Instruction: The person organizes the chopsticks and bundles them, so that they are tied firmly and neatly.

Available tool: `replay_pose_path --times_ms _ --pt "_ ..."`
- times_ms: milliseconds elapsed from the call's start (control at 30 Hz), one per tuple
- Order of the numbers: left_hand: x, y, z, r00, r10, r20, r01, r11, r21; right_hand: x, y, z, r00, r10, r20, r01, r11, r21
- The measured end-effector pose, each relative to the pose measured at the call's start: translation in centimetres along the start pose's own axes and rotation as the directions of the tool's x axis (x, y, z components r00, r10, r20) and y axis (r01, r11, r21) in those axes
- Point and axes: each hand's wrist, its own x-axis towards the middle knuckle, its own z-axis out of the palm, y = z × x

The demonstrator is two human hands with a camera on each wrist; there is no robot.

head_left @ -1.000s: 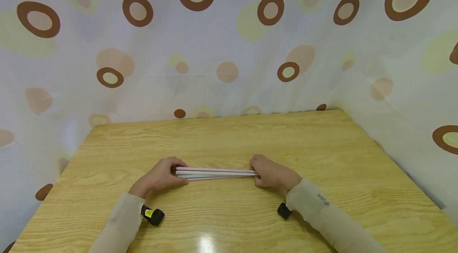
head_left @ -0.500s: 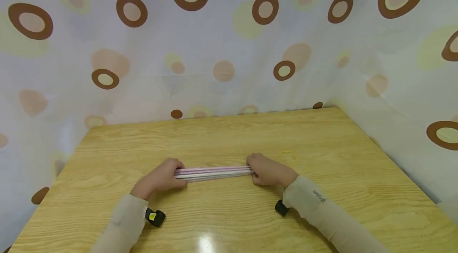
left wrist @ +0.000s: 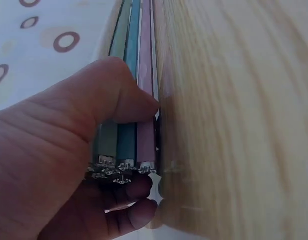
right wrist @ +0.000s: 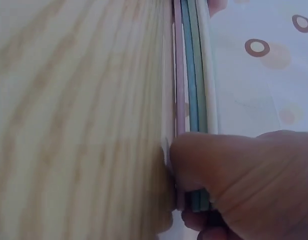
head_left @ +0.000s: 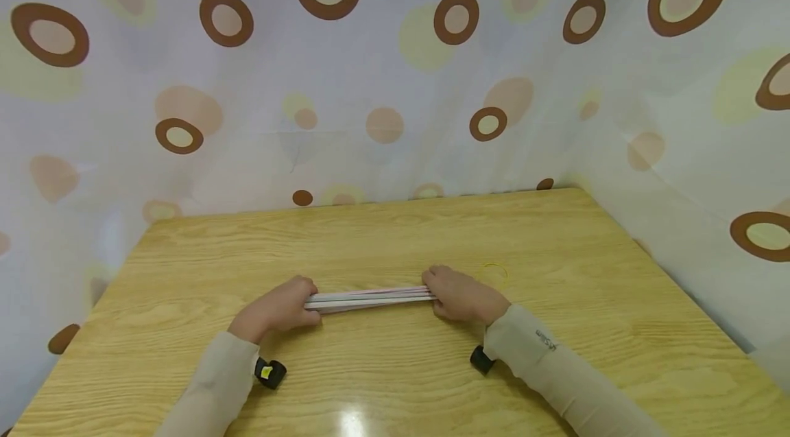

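Observation:
A bundle of pastel chopsticks point(head_left: 370, 299) stretches between my two hands, low over the wooden table. My left hand point(head_left: 280, 306) grips the thicker ends, its thumb across a pink chopstick point(left wrist: 145, 135) and its fingers curled beneath. Ornate silver caps point(left wrist: 124, 165) finish those ends. Teal point(left wrist: 127, 142) and green chopsticks point(left wrist: 108, 140) lie beside the pink one. My right hand point(head_left: 461, 295) holds the thinner ends, thumb on the near side in the right wrist view; most of those tips are hidden inside the hand.
Behind my right hand, a thin yellow loop like a rubber band point(head_left: 494, 263) lies on the wooden table point(head_left: 382, 368). A white curtain with brown circles point(head_left: 382, 66) hangs along the back and right side. Small black cameras point(head_left: 270, 374) sit at both wrists.
The chopsticks have turned and shifted within my grip; pink showed on top half a second ago, whitish ones now. Both hands stay on the ends, and the head view has swung slightly right.

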Motion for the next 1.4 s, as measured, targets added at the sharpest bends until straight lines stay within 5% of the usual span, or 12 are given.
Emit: replay_pose_path --times_ms 167,467,700,1033,1400 --pt "0.2 0.4 -0.3 0.999 -0.038 0.013 0.038 0.999 0.029 0.1 0.2 -0.2 0.999 -0.013 -0.03 0.013 1.0 -0.001" --pt "0.4 0.7 -0.1 0.999 -0.013 0.033 0.009 0.995 0.097 -0.1 0.3 -0.1 1.0 -0.027 -0.01 0.027 1.0 0.017" --pt "0.3 0.9 -0.3 0.999 -0.043 0.015 0.042 0.995 0.095 0.1 1.0 0.2 1.0 -0.007 -0.027 0.012 0.984 0.178" --pt "0.6 -0.3 -0.4 1.0 0.0 -0.02 0.0 1.0 0.006 0.5 2.1 1.0 0.996 0.053 -0.071 -0.015 0.894 0.448" --pt "1.1 -0.4 -0.3 0.998 -0.007 -0.067 0.004 0.999 -0.039 0.7 1.6 0.7 0.983 0.176 -0.051 -0.096 0.734 0.673"
